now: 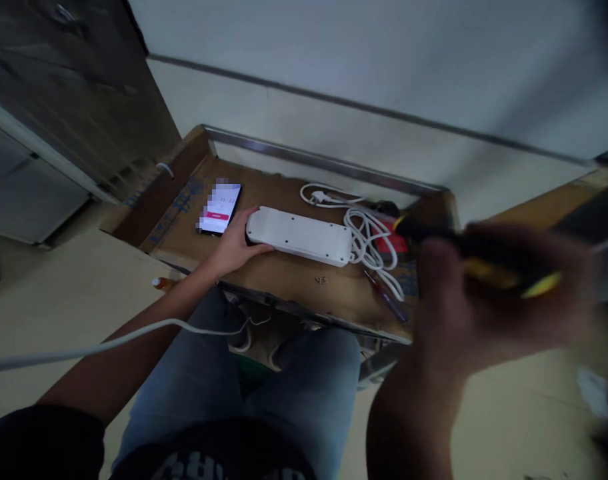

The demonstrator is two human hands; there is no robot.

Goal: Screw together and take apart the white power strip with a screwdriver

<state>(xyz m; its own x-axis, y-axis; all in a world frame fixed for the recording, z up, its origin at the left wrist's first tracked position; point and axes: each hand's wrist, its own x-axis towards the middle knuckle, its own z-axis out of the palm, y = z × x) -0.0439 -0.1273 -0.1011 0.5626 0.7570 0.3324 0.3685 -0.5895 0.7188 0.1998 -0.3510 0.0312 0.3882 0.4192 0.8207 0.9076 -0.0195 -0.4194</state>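
Note:
A white power strip [304, 235] lies on the cardboard-lined table, its face with several small dark screw holes turned up. My left hand [235, 245] grips its left end, thumb along the near side and fingers at the far side. Raised at the right, nearer the camera, my right hand [464, 320] is closed around a black and yellow screwdriver [499, 257], smeared by motion. Several small screws [321, 281] lie loose in front of the strip. Its white cord [367, 237] is coiled at the right end, with the plug [320, 197] behind.
A lit phone [221, 208] lies left of the strip. Another thin screwdriver [389, 300] rests near the front right edge, by a red object [387, 248] partly under the cord. A raised cardboard side [171, 183] bounds the left. A white cable [169, 323] crosses above my left forearm.

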